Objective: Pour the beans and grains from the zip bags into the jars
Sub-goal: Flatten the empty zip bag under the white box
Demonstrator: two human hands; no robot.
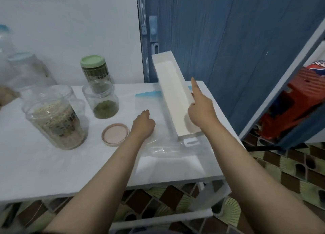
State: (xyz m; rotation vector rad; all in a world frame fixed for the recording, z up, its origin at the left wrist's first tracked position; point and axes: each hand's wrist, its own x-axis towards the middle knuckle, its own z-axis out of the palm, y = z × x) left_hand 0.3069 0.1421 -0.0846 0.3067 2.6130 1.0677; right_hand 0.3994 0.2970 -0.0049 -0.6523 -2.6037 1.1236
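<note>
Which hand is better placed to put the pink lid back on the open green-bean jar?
Left. The left hand rests on the flat zip bag right beside the pink lid; the right hand holds up the white box.

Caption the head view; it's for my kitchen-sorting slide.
Left hand on an empty clear zip bag, right hand holding a long white tray, beside open clear plastic jars.

- Two bare arms are seen, with no sleeves worn.
- No rings are seen on the left hand (pixel 143 124) or right hand (pixel 200 109).
- Short nails are seen.
</note>
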